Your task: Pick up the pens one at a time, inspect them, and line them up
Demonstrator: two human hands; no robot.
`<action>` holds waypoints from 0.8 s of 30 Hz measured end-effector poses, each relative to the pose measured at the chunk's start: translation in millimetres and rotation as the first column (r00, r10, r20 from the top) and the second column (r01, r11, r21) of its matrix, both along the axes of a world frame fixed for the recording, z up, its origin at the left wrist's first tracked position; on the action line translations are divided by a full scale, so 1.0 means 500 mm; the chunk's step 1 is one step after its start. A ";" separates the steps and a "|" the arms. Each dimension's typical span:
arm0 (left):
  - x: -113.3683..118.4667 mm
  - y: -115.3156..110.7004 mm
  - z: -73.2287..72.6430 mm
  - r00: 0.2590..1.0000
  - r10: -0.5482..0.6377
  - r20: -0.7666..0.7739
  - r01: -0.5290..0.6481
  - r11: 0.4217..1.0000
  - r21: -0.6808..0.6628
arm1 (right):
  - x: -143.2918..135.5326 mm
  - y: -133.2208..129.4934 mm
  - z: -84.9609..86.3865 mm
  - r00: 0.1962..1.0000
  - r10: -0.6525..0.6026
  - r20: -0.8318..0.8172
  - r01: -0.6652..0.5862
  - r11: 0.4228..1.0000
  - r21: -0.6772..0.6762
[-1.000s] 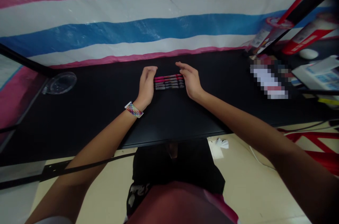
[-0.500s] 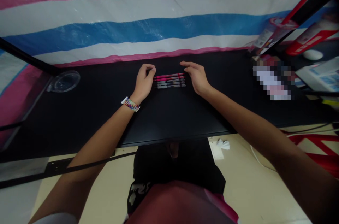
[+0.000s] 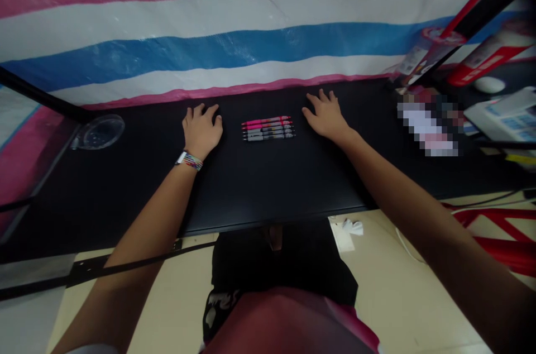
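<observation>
Nearest my viewpoint, I see the dark clothing [image 3: 285, 270] of the seated person, and beyond it the front of the black tabletop [image 3: 280, 192]. A woven bracelet [image 3: 192, 161] sits on the left wrist, and past it the left hand [image 3: 201, 132] lies palm down, its grip wide, fingers and thumb spread. The right hand [image 3: 329, 118] has a wide grip too, palm down with fingers fanned. Both look rested on the tabletop, and I have neither of them holding anything.

Between the hands, touching neither, a row of pens [image 3: 268, 129] lies flat and near parallel, running left to right. Grey ones are on the near side, pink ones on the far side; I can't tell whether each touches its neighbour.

I judge the step in hand as a hands-off one, with the row already neatly grouped. Handling the pens from here would call for bringing the hands inward and narrowing the grip low at their ends, gently, since slim barrels could roll out of line.

Out to the left of the left hand is a clear plastic lid [image 3: 103, 132]. Farther off on the right stands a clear cup [image 3: 421, 58], and a striped sheet [image 3: 234, 44] hangs behind everything.
</observation>
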State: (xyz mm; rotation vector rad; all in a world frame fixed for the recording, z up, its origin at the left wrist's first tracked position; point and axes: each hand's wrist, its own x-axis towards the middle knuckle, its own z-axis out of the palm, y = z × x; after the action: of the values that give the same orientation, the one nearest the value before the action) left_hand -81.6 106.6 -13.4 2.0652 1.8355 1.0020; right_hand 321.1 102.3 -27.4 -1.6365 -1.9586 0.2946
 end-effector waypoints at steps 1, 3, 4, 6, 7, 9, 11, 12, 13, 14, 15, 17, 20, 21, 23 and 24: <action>0.003 -0.003 0.002 1.000 0.010 -0.005 -0.010 1.000 -0.014 | -0.002 -0.003 0.000 0.999 -0.036 0.023 0.037 0.999 -0.010; 0.009 -0.008 0.008 1.000 0.020 -0.009 -0.021 0.999 -0.047 | -0.008 -0.009 0.003 0.994 -0.091 0.064 0.093 0.995 -0.022; 0.011 -0.010 0.010 1.000 0.016 -0.008 -0.016 0.998 -0.059 | -0.011 -0.012 0.005 0.993 -0.091 0.073 0.092 0.995 -0.023; 0.012 -0.013 0.012 1.000 0.002 -0.007 -0.003 0.998 -0.056 | -0.014 -0.016 0.008 0.994 -0.081 0.069 0.082 0.997 -0.014; 0.012 -0.013 0.011 1.000 0.000 -0.011 0.000 0.999 -0.043 | -0.014 -0.017 0.009 0.995 -0.078 0.066 0.078 0.997 -0.008; 0.010 -0.010 0.006 1.000 0.005 -0.022 -0.006 1.000 -0.013 | -0.015 -0.018 0.010 0.995 -0.074 0.069 0.075 0.997 -0.007; 0.008 -0.005 0.000 0.999 0.013 -0.030 -0.013 1.000 -0.003 | -0.014 -0.017 0.009 0.994 -0.075 0.080 0.077 0.997 -0.017; 0.007 -0.003 -0.003 0.999 0.014 -0.033 -0.015 1.000 -0.004 | -0.014 -0.016 0.008 0.994 -0.077 0.084 0.079 0.997 -0.020; 0.007 -0.002 -0.005 0.999 0.015 -0.036 -0.015 1.000 -0.006 | -0.014 -0.016 0.008 0.993 -0.079 0.084 0.081 0.997 -0.022; 0.007 -0.001 -0.005 0.999 0.015 -0.039 -0.015 1.000 -0.008 | -0.014 -0.015 0.009 0.993 -0.081 0.083 0.083 0.996 -0.024; 0.008 -0.002 -0.003 0.999 0.016 -0.045 -0.016 1.000 -0.010 | -0.015 -0.015 0.010 0.993 -0.083 0.086 0.086 0.996 -0.030; 0.013 -0.007 0.006 0.996 0.024 -0.082 -0.027 0.999 -0.030 | -0.017 -0.018 0.016 0.989 -0.092 0.116 0.098 0.994 -0.051; 0.024 -0.021 0.027 0.974 0.061 -0.218 -0.088 0.989 -0.119 | -0.024 -0.026 0.032 0.972 -0.091 0.216 0.114 0.989 -0.096; 0.027 -0.025 0.033 0.963 0.070 -0.261 -0.112 0.983 -0.148 | -0.027 -0.029 0.037 0.964 -0.090 0.251 0.120 0.987 -0.106; 0.032 -0.030 0.040 0.949 0.071 -0.308 -0.129 0.977 -0.171 | -0.032 -0.035 0.046 0.947 -0.089 0.309 0.132 0.984 -0.119; 0.032 -0.030 0.041 0.947 0.068 -0.315 -0.128 0.977 -0.171 | -0.034 -0.037 0.048 0.939 -0.093 0.330 0.139 0.983 -0.119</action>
State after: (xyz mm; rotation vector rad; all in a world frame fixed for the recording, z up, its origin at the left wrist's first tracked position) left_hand -65.6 91.4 7.0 2.1244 2.1076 0.5178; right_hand 304.2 83.7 -3.3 -1.9895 -2.1046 0.1251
